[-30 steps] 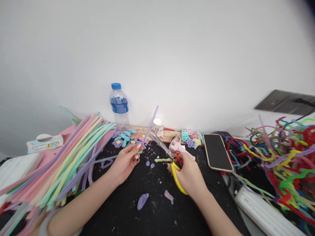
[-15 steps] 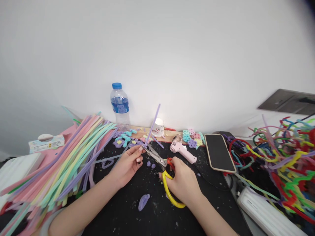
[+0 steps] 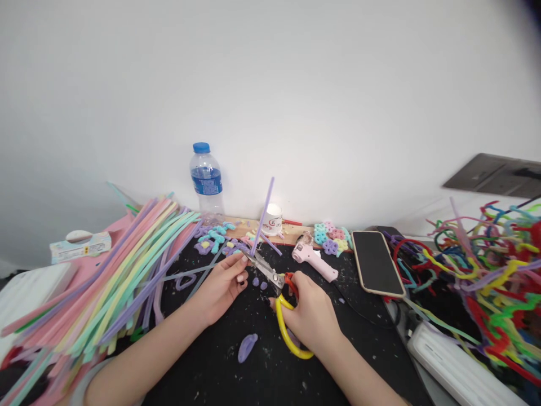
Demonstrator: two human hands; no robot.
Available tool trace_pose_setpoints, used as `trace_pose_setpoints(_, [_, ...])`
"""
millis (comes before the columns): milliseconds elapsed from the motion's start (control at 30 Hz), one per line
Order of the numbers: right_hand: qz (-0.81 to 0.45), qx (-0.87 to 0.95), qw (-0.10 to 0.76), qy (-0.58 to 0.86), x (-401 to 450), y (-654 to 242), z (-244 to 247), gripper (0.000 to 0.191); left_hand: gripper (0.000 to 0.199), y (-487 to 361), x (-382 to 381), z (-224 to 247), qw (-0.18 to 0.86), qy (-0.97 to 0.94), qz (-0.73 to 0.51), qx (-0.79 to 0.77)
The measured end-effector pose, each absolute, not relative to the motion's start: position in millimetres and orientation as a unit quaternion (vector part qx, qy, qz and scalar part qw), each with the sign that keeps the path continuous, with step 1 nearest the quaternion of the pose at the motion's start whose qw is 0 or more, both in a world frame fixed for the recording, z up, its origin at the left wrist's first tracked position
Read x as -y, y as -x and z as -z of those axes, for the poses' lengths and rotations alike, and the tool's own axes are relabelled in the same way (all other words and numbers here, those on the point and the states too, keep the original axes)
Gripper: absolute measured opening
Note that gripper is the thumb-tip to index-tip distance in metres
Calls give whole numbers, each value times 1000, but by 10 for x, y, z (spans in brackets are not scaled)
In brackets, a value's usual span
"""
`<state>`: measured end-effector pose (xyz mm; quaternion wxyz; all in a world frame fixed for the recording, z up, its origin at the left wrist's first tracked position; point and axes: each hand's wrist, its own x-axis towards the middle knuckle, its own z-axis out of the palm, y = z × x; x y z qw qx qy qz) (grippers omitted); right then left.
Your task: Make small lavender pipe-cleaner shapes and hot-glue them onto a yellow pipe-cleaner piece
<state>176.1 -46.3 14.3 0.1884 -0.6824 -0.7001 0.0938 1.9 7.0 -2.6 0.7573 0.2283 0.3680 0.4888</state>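
Pinched between the fingertips of my left hand [image 3: 226, 285] is a purple pipe cleaner [image 3: 265, 211], its free end pointing up. My right hand [image 3: 310, 307] grips the scissors [image 3: 270, 273] by their red and yellow handles. The blades lie across the lower end of the pipe cleaner, close to my left fingertips; they look nearly closed. Small purple snippets [image 3: 256, 281] lie on the black mat under the blades. Nearer to me rests a folded purple pipe cleaner loop [image 3: 247, 347].
A bundle of pastel pipe cleaners [image 3: 122, 270] spreads at left, a tangle of bright ones [image 3: 494, 270] at right. Along the back stand a water bottle [image 3: 206, 183] and a paper cup [image 3: 272, 220]. A pink glue gun [image 3: 315, 262], flower shapes [image 3: 332, 238] and a phone [image 3: 377, 263] lie right of centre.
The scissor handles have swung slightly left and toward me, and the blades look more closed. The pipe cleaner's upper end has shifted a little left.
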Motion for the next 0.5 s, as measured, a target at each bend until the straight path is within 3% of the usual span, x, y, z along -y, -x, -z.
trace_pose_setpoints(500, [-88, 702, 178, 684, 456, -1762, -117, 29, 18, -29, -63, 20, 732, -278, -478, -397])
